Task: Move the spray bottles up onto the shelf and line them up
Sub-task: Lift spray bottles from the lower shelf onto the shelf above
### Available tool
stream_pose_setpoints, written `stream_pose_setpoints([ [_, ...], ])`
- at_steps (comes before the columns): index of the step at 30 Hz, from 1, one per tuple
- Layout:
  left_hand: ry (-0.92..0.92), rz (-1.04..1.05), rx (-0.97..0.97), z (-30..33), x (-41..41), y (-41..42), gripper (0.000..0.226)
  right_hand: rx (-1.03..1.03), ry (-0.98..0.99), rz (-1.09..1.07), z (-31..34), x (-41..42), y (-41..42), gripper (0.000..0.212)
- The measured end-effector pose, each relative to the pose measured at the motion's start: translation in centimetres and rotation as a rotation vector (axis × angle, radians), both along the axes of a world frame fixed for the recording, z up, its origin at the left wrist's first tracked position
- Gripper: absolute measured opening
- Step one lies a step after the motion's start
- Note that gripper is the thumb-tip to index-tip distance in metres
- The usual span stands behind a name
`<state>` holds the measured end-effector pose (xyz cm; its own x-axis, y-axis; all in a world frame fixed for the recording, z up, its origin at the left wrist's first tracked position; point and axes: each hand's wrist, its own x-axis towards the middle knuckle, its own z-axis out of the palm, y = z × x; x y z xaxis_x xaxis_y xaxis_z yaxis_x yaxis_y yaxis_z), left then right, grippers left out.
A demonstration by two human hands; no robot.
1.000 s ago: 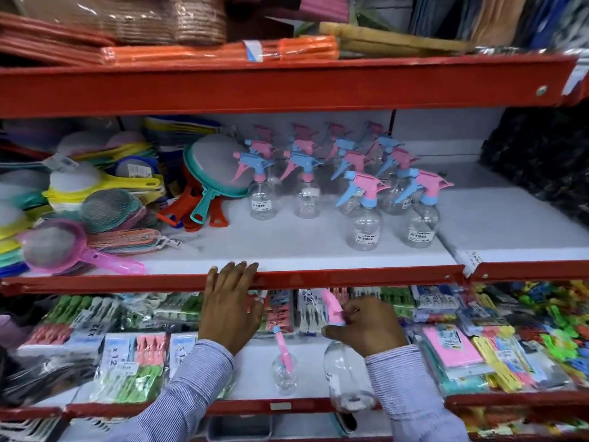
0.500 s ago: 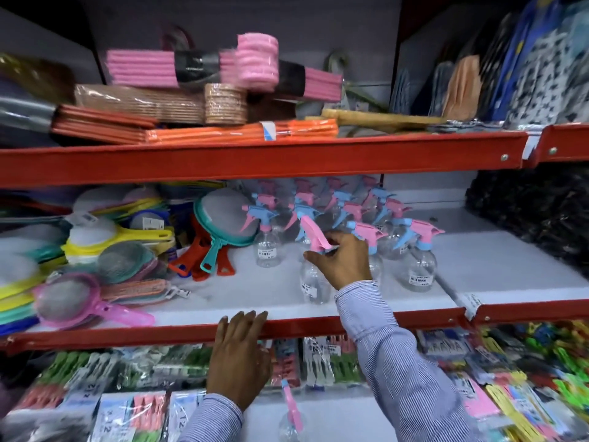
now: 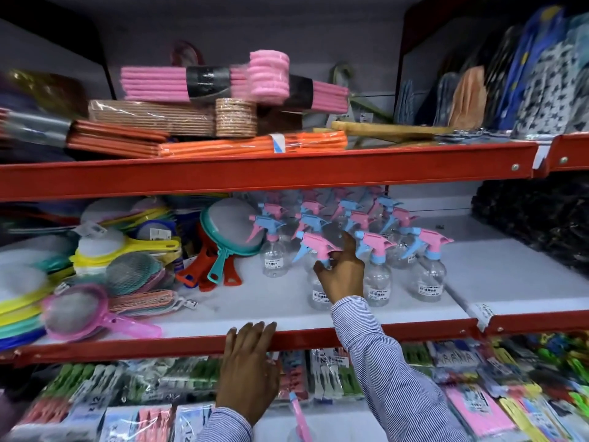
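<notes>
**Setting a bottle into the front row**

My right hand [image 3: 341, 275] is up on the middle shelf [image 3: 287, 325], fingers curled around the neck of a clear spray bottle [image 3: 318, 293] just under its pink and blue trigger head. I hold it there because the neck is the narrow part and the grip keeps the bottle upright while its base meets the white shelf board. The nozzle points left, the same way as the others, which I judge is the point of the lining up.

The bottle stands at the near end of the cluster, just left of a front bottle [image 3: 377, 282] with another [image 3: 428, 277] further right; more bottles [image 3: 322, 215] stand in ranks behind, toward the far wall. One bottle [image 3: 274, 256] sits to the far left, beside the teal-rimmed strainers [image 3: 228, 231].

My left hand [image 3: 250, 368] lies flat, fingers together, hooked over the red front edge of the shelf. It carries nothing; I take it as a brace while I reach.

Below, on the lower shelf, a pink spray tube [image 3: 299, 417] shows at the bottom edge, so I judge at least one bottle waits to go up.
</notes>
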<state>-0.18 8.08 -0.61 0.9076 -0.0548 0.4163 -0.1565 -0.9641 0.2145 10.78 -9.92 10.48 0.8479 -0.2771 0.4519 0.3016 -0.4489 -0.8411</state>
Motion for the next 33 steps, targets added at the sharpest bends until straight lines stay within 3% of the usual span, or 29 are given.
stream_pose_setpoints([
  [12,-0.054,-0.024,-0.01,0.2,0.2,0.0,0.068,-0.009,-0.001,0.009,-0.1,-0.9,-0.4,0.09],
  [15,-0.07,-0.043,0.046,0.7,0.2,0.3,0.071,0.015,-0.088,0.024,-0.5,-3.5,-1.3,0.075],
  [19,-0.055,0.06,0.051,1.1,0.3,2.9,0.074,-0.016,-0.191,-0.019,-5.6,-8.2,-2.0,0.038],
  [22,-0.009,0.095,0.081,0.9,-0.4,5.2,0.071,-0.169,0.018,0.044,-11.2,-11.1,-1.7,0.032],
  [27,-0.003,0.087,0.074,0.6,-0.8,5.0,0.066,-0.369,0.63,0.261,-20.1,-11.8,0.8,0.066],
  [29,-0.004,0.1,0.065,0.6,-0.8,4.9,0.066,-0.456,0.77,0.29,-22.0,-11.3,1.9,0.076],
  [33,0.009,0.085,0.076,0.6,-1.1,5.3,0.066,-0.584,0.815,0.304,-22.9,-10.1,3.4,0.05],
])
